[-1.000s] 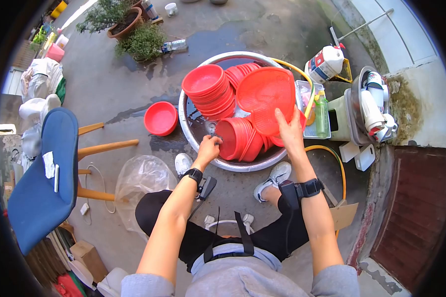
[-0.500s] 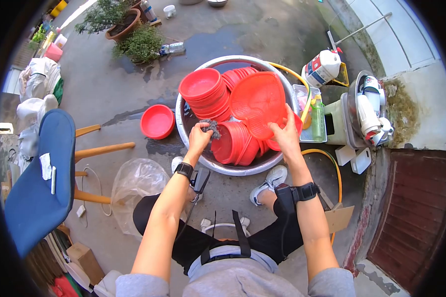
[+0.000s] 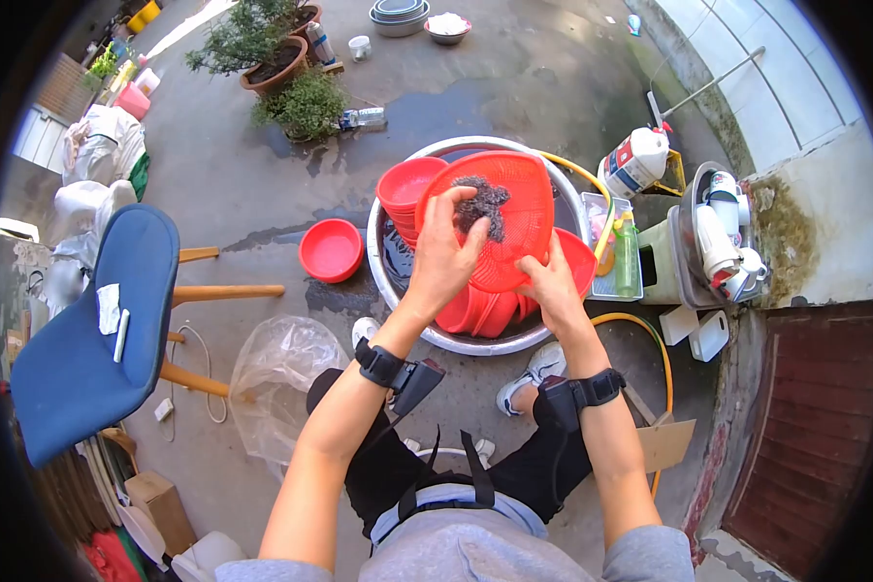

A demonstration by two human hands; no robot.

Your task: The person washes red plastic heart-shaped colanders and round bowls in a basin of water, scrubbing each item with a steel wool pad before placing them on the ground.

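Note:
A red basket (image 3: 524, 209) with a perforated face is tilted up over a large metal basin (image 3: 386, 276). My right hand (image 3: 553, 286) grips its lower right edge. My left hand (image 3: 444, 254) holds a grey scouring pad (image 3: 485, 206) against the basket's face. Below and behind it in the basin are stacked red bowls (image 3: 407, 184) and more red ware (image 3: 475, 310). One red bowl (image 3: 331, 249) sits on the ground left of the basin.
A blue chair (image 3: 97, 339) and a clear plastic bag (image 3: 286, 383) are at the left. On the right are a green bottle (image 3: 627, 260) in a tray, a yellow hose (image 3: 662, 359), a white jug (image 3: 635, 160) and a pan of dishes (image 3: 695, 209). Potted plants (image 3: 301, 102) stand beyond.
The left hand and scouring pad have moved up and right, onto the basket. The basket has turned and is held nearer. The whole view has shifted slightly.

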